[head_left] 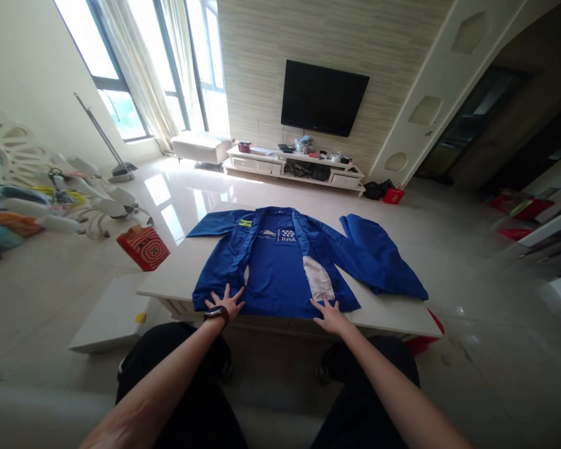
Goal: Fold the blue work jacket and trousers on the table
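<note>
1. Work surface: a long, low, cream-white table (171, 274) with the seated person's knees at its near edge.
2. Garment: a royal-blue cloth work jacket (275, 268), spread on the table with its front open, collar at the far side and hem along the near edge. White printed lettering (283, 236) shows inside the back; a pale, curved fabric panel (318, 279) lines the right front.
3. Left hand (227, 303): palm down on the near left hem, fingers fanned wide, gripping nothing.
4. Right hand (330, 315): at the near right hem below the pale panel, fingers likewise spread, with no cloth seen pinched.
5. Neighbouring item: a loosely folded bundle of matching blue cloth (378, 252) beside the right sleeve; whether the sleeve overlaps it is unclear.
6. Step in hand, as judged: flattening and squaring the hem.
7. Next move, as judged: calls for fingertips closing on a front edge, keeping the hem straight.
</note>
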Demonstrator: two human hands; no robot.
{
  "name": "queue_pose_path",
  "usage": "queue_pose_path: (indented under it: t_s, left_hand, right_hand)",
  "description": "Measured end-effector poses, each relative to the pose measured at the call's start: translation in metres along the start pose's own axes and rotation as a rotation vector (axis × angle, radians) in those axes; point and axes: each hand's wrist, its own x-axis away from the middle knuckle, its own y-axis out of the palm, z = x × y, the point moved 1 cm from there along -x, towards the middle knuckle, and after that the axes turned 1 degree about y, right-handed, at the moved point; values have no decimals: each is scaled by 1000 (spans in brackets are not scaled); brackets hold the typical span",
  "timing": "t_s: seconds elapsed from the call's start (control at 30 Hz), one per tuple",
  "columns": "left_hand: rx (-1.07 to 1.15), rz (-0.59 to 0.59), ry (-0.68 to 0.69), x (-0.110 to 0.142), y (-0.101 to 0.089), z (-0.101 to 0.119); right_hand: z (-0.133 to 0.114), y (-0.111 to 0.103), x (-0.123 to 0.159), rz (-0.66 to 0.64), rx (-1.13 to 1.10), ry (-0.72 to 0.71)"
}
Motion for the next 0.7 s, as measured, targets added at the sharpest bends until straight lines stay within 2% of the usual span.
queue_pose_path:
  t_s: [0.07,0.13,0.3,0.4,0.5,0.57,0.63,0.7]
  left_hand:
    - [2,-30,-31,-23,7,-6]
    - [-1,-39,-3,-47,6,-9]
    - [23,-12,19,-106,-11,-6]
    - [35,13,7,-129,-24,0]
    - [26,33,-26,-132,-38,5]
    - [41,61,-69,-125,-46,5]
    - [135,68,-113,-118,-51,2]
    - [311,66,-157,-112,-55,-2]
  right_hand:
    - [-2,2,-22,-13,40,18]
    - [-4,0,-44,2,66,42]
    - [-14,-21,-94,57,102,84]
    - [-23,-42,-115,70,66,97]
    - [-20,-66,-125,101,-54,83]
    - [-8,-79,-127,170,-106,89]
    - [14,-87,-127,303,-150,189]
    - [38,-86,-127,407,-208,359]
